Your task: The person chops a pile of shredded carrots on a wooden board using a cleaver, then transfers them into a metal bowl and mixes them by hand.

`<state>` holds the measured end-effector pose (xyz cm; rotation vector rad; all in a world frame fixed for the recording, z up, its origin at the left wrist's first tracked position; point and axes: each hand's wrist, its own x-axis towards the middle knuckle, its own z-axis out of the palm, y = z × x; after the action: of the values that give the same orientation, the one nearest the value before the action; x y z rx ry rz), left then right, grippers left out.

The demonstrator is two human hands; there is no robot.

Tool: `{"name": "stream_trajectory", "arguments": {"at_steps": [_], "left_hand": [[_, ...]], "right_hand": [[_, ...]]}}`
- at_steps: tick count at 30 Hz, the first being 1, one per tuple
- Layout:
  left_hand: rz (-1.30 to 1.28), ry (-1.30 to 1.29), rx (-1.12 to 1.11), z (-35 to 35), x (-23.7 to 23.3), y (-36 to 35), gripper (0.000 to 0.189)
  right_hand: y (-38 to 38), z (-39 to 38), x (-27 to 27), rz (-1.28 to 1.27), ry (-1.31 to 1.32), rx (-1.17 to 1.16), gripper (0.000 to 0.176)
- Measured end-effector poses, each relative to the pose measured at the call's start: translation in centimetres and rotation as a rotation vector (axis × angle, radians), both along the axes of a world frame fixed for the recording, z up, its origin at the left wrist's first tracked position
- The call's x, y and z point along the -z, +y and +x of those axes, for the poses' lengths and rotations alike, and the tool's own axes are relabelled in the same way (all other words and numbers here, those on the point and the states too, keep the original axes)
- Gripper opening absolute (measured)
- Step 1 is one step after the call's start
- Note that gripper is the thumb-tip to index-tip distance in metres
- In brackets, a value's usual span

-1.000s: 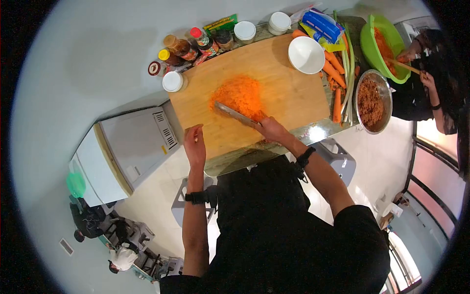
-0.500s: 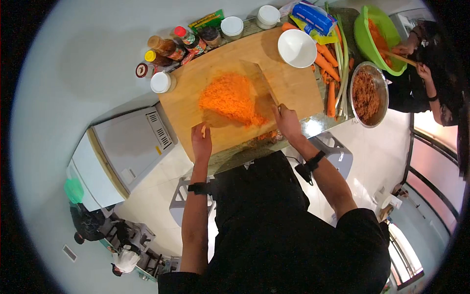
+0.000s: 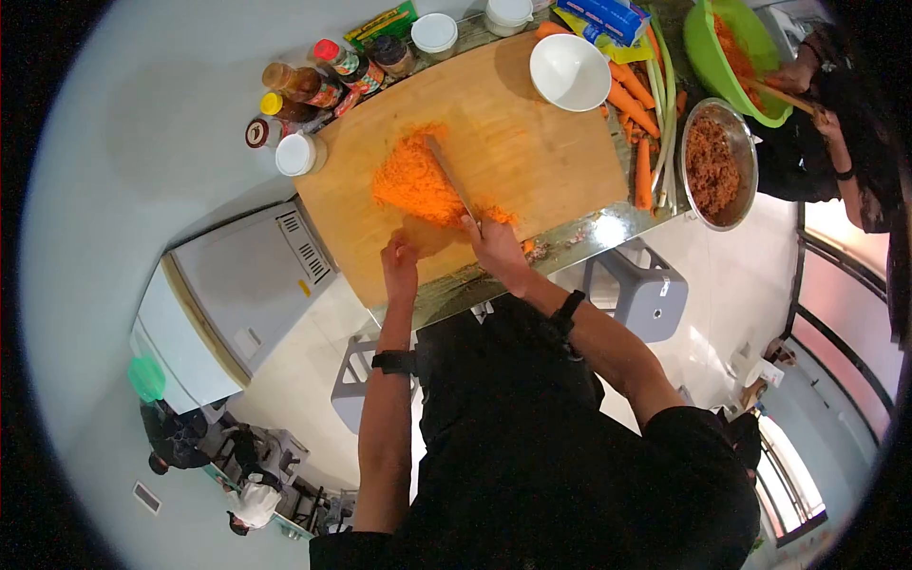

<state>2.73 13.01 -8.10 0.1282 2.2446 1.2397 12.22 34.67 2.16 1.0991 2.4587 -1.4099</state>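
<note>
My right hand is closed round the handle of a cleaver. Its blade stands edge-down along the right side of a heap of finely chopped carrot. My left hand has its fingers curled in at the near left of the heap, over the wooden cutting board. A blurred tan shape stretches from those fingers toward the cleaver; I cannot tell what they hold. A smaller bit of chopped carrot lies by my right knuckles, right of the blade.
A white bowl sits on the board's far right. Beyond are whole carrots, scallions and a steel bowl of reddish mince. Another person stirs a green basin. Sauce bottles and white-lidded jars line the far edge.
My right hand has brought the cleaver left and nearer me, from beyond the heap's right side onto its edge. My left hand stays near the same spot. The view has shifted slightly.
</note>
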Motion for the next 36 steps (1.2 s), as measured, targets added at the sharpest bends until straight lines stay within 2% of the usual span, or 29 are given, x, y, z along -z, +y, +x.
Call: {"name": "stream_trajectory", "arguments": {"at_steps": [1, 4, 8, 11, 13, 14, 15, 16, 17, 18, 19, 23, 25, 26, 29, 31, 32, 34, 35, 36], "left_hand": [[0.043, 0.075, 0.018, 0.5, 0.4, 0.1, 0.035], [0.106, 0.086, -0.058, 1.1, 1.1, 0.8, 0.04], [0.12, 0.064, -0.025, 0.7, 1.4, 0.6, 0.042], [-0.014, 0.107, 0.027, 0.4, 2.1, 0.1, 0.039], [0.13, -0.058, 0.035, -0.1, 1.5, 0.2, 0.04], [0.129, -0.057, 0.032, 0.0, 1.1, 0.4, 0.04], [0.067, 0.063, 0.005, 0.5, 0.8, 0.9, 0.037], [0.006, 0.183, -0.021, 0.9, 0.3, 1.7, 0.035], [0.006, 0.183, -0.021, 0.8, -2.4, 3.1, 0.035], [-0.156, 0.215, 0.006, 0.4, -7.0, 5.0, 0.032], [-0.318, 0.246, 0.033, 0.2, -9.5, 6.1, 0.029], [-0.274, 0.34, -0.009, 0.2, -8.5, 6.5, 0.023], [-0.135, 0.338, -0.193, 0.3, -6.2, 5.9, 0.023], [-0.138, 0.335, -0.19, 0.4, -5.6, 5.4, 0.023], [-0.112, 0.375, -0.066, 0.8, -6.0, 4.9, 0.025], [-0.344, 0.289, 0.048, 1.2, -9.3, 5.8, 0.027], [-0.343, 0.289, 0.048, 1.4, -10.2, 6.4, 0.027], [-0.439, 0.628, 0.467, 2.1, -11.7, 7.2, 0.033], [-0.442, 0.625, 0.465, 2.0, -12.0, 8.0, 0.033], [-0.389, 0.726, 0.69, 1.6, -12.1, 9.1, 0.037]], "right_hand": [[-0.2, -0.1, 0.0, -0.032, -0.002, 0.016, 0.051], [-0.6, -0.1, 0.7, -0.055, -0.058, -0.084, 0.052], [0.0, 0.8, -0.6, -0.023, -0.047, -0.111, 0.054], [2.2, 2.8, -0.9, 0.051, -0.018, -0.106, 0.045], [3.5, 4.3, -0.6, 0.127, -0.073, -0.037, 0.045], [3.9, 4.8, -0.4, 0.126, -0.072, -0.04, 0.045], [4.3, 5.3, -0.1, 0.114, -0.084, -0.033, 0.043], [4.4, 5.5, 0.1, 0.102, -0.095, -0.024, 0.041], [4.1, 5.4, 0.2, 0.102, -0.095, -0.024, 0.041], [3.4, 5.3, 0.1, 0.145, -0.055, -0.08, 0.037], [2.7, 5.1, 0.2, 0.187, -0.017, -0.135, 0.035], [-1.1, 3.1, 1.5, 0.185, 0.003, -0.117, 0.035], [-1.6, 1.3, -1.0, -0.07, -0.057, -0.123, 0.049], [-2.0, 1.1, -1.0, -0.073, -0.06, -0.121, 0.049], [-2.4, 1.0, -0.4, 0.007, 0.002, -0.068, 0.04], [-1.9, 0.6, -0.4, 0.002, 0.139, 0.01, 0.044], [-1.0, 0.4, -1.1, 0.003, 0.138, 0.011, 0.044], [1.8, 0.8, -3.6, -0.178, 0.13, 0.078, 0.046], [2.9, 1.2, -3.8, -0.249, 0.068, 0.142, 0.046], [4.0, 1.8, -3.7, -0.319, 0.006, 0.205, 0.046]]}}
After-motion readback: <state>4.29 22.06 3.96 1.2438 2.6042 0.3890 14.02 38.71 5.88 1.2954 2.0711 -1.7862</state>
